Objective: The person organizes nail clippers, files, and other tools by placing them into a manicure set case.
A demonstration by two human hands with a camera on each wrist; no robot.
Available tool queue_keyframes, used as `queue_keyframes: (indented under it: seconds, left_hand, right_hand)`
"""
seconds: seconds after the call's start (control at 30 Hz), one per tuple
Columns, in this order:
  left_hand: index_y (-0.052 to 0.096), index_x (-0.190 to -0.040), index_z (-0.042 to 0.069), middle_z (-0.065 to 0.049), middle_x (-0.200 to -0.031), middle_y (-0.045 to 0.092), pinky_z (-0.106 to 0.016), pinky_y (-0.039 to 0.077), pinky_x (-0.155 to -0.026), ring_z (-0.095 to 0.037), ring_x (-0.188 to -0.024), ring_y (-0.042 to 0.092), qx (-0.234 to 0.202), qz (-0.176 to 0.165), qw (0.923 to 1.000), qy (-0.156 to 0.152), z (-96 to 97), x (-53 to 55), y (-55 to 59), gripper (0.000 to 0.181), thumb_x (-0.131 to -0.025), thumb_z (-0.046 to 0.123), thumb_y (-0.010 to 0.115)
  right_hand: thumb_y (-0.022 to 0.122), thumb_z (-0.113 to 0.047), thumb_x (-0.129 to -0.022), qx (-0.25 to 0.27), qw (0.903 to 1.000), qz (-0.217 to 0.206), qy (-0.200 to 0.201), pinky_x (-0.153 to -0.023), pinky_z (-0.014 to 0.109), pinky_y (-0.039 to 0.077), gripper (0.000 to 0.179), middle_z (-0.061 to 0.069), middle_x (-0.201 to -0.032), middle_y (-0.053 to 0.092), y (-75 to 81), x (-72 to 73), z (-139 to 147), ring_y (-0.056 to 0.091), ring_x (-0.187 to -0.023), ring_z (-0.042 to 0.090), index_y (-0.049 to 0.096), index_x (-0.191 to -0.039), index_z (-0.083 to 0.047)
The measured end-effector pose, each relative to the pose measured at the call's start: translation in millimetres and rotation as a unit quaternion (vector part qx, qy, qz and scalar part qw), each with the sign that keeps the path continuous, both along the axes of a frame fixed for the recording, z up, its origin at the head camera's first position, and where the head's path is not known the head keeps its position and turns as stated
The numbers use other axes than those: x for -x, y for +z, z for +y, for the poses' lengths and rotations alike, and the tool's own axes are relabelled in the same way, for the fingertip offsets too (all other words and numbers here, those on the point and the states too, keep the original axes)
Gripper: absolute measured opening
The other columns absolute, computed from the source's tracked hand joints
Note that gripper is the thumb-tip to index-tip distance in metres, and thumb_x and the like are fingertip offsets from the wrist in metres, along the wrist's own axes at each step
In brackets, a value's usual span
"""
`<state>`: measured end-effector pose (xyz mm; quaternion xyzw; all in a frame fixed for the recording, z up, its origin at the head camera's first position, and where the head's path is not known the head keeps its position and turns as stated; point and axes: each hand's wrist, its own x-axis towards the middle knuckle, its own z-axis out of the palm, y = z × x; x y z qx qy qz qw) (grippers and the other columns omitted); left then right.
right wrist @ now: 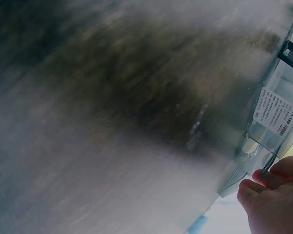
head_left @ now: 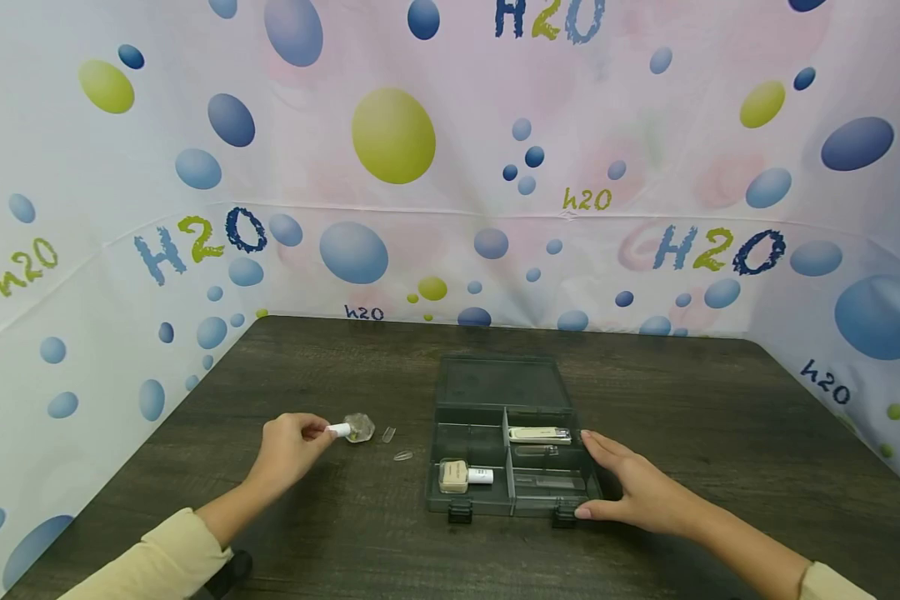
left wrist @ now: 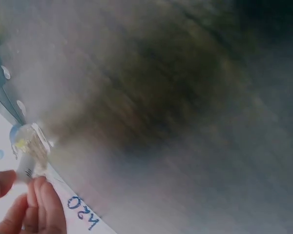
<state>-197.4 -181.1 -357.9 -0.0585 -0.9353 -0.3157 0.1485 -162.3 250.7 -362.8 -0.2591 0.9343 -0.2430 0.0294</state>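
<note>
My left hand pinches the white cap of a small clear faceted bottle between thumb and fingers, the bottle pointing right. In the left wrist view the same bottle shows yellowish bits inside. At the right, my right hand holds the side of a smoky transparent storage box, thumb at the front corner and fingers along the right wall. The box lies with its lid folded back. Inside are a beige nail polish bottle with a white cap and a nail clipper.
Two clear false nail tips, one upper and one lower, lie on the dark wooden table between bottle and box. Dividers split the box into compartments. A printed curtain rises behind and beside the table.
</note>
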Motion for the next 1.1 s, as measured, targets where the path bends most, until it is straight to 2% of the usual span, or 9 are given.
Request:
queue_keyframes:
  seconds: [0.1, 0.4, 0.73, 1.1]
  left_hand:
    - [0.070, -0.086, -0.007, -0.018, -0.079, 0.070, -0.026, 0.052, -0.053, -0.022, -0.067, 0.066, -0.004, 0.002, 1.0000, -0.006, -1.5, 1.4, 0.0, 0.014, -0.080, 0.006, 0.069]
    - [0.072, -0.090, -0.004, -0.017, -0.084, 0.071, -0.022, 0.048, -0.051, -0.019, -0.068, 0.065, -0.008, -0.018, 0.9996, -0.021, -7.1, 2.9, 0.6, 0.017, -0.082, 0.010, 0.070]
    - [0.073, -0.091, -0.002, -0.016, -0.084, 0.072, -0.020, 0.048, -0.051, -0.019, -0.069, 0.066, -0.021, -0.006, 0.9991, -0.036, -5.9, 0.6, 6.2, 0.015, -0.081, 0.010, 0.070]
    - [0.073, -0.091, 0.000, -0.013, -0.084, 0.072, -0.018, 0.049, -0.054, -0.008, -0.067, 0.063, -0.056, -0.001, 0.9951, -0.081, -1.0, 0.0, 13.9, 0.016, -0.082, 0.013, 0.071]
  right_hand:
    - [0.068, -0.051, -0.078, 0.002, 1.0000, -0.001, -0.002, -0.093, 0.060, 0.040, 0.098, 0.035, -0.143, 0.028, -0.6, -0.1, 0, 0.035, -0.126, 0.053, 0.027, -0.139, 0.014]
    - [0.067, -0.052, -0.077, 0.001, 1.0000, -0.004, 0.001, -0.093, 0.061, 0.040, 0.100, 0.035, -0.143, 0.027, -1.2, 0.6, 0, 0.034, -0.127, 0.053, 0.026, -0.140, 0.013]
    - [0.067, -0.053, -0.077, 0.003, 1.0000, -0.008, 0.001, -0.094, 0.061, 0.039, 0.100, 0.034, -0.144, 0.027, -0.6, 0.9, 1, 0.033, -0.127, 0.053, 0.026, -0.140, 0.013]
    - [0.066, -0.054, -0.077, -0.004, 1.0000, 0.003, 0.001, -0.093, 0.060, 0.040, 0.100, 0.034, -0.143, 0.028, -1.1, 0.9, 1, 0.035, -0.127, 0.052, 0.027, -0.140, 0.013]
